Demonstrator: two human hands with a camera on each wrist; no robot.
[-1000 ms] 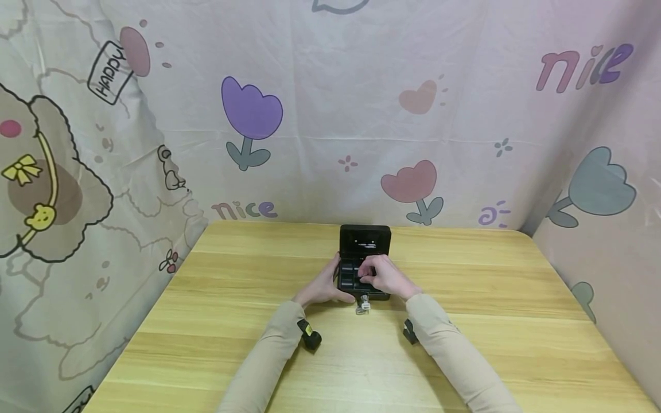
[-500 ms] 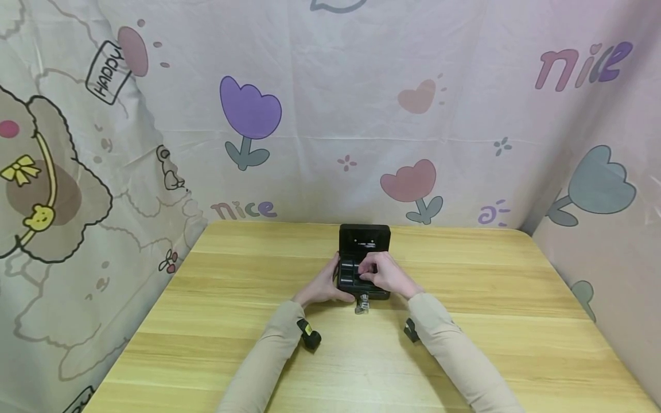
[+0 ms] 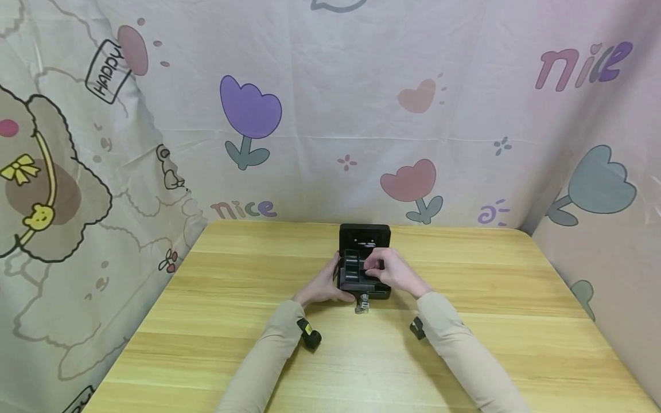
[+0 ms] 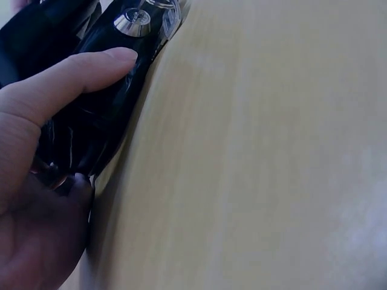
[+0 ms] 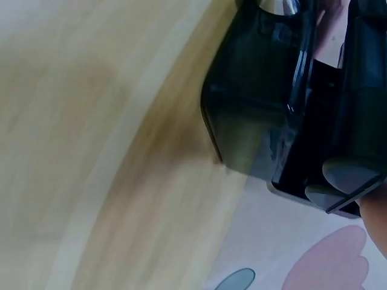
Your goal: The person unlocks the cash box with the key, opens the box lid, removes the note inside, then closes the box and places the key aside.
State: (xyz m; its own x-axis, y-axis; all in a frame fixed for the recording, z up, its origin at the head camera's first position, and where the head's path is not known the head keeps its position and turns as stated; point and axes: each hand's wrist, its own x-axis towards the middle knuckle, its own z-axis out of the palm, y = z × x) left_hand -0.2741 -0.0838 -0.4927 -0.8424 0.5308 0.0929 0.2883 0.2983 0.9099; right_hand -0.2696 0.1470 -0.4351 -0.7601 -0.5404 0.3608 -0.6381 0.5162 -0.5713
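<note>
A small black cash box [image 3: 384,293] stands on the table with its lid [image 3: 365,229] raised at the back. My left hand [image 3: 321,287] holds the box's left side, and its thumb lies along the front wall beside the round lock [image 4: 133,22]. Keys in a clear wrapping [image 3: 362,305] hang at that lock. My right hand [image 3: 395,271] pinches the black compartment tray [image 3: 352,259], which is lifted and tilted out of the box. In the right wrist view, the tray [image 5: 366,109] stands above the box wall [image 5: 254,90]; only a bit of a finger shows there.
The light wooden table [image 3: 248,264] reaches to a printed cloth [image 3: 320,103] hung at the back and sides. A black wrist camera [image 3: 310,335] sits on the left sleeve, and another camera [image 3: 417,328] on the right one.
My right hand has risen and moved slightly right, and the tray has come up from inside the box. My left hand keeps its place on the box.
</note>
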